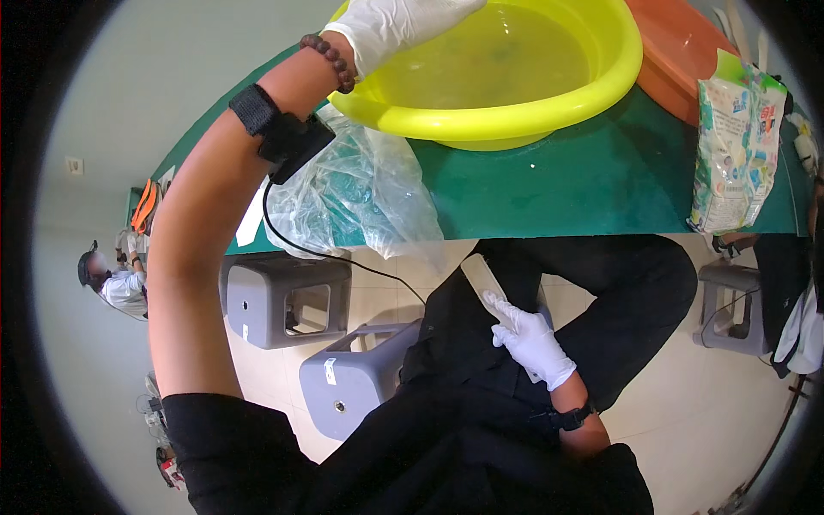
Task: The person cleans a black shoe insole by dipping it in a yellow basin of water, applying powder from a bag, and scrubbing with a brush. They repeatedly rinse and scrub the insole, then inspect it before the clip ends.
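Observation:
My left hand (399,33), in a white glove, reaches over the near left rim of a yellow basin (506,118) that holds cloudy liquid. Its fingers run out at the top edge of the picture, so their grip cannot be made out. Down at my lap, my right hand (534,343), also gloved in white, is closed on a flat pale rectangular thing (483,281), shaped like a phone. The thing lies against my black trousers, partly covered by the hand. Below my left forearm, a crumpled clear plastic bag (365,184) hangs over the table edge.
The basin stands on a green table (549,193). An orange basin (682,56) and an upright printed packet (738,146) are at the right. Grey stools (287,300) stand below. A cable hangs from my left wrist device (296,146). Another person (120,279) works far left.

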Available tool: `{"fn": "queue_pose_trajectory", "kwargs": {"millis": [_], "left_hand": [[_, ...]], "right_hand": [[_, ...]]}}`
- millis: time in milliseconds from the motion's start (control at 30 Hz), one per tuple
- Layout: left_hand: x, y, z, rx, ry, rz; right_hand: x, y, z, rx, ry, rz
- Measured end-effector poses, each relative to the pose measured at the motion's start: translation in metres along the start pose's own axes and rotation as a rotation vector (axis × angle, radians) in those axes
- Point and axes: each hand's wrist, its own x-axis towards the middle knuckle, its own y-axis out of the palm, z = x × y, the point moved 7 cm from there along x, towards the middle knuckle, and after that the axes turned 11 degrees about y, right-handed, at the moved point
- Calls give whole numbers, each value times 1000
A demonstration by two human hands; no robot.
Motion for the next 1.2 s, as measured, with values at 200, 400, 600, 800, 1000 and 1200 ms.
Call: {"fn": "queue_pose_trajectory", "kwargs": {"millis": [200, 400, 600, 800, 1000, 1200], "left_hand": [[-1, -4, -14, 93, 159, -121], [-7, 31, 1, 68, 225, -46], [-1, 23, 39, -235, -152, 191], [-18, 10, 45, -1065, -93, 129], [-28, 11, 63, -1162, -126, 51], [-49, -21, 43, -1365, 104, -164]], "right_hand": [[3, 1, -10, 51, 12, 24], [1, 0, -9, 80, 9, 9], [2, 0, -12, 112, 5, 24], [-4, 5, 2, 68, 81, 75], [-6, 8, 3, 105, 59, 79], [-11, 3, 2, -13, 154, 30]]}}
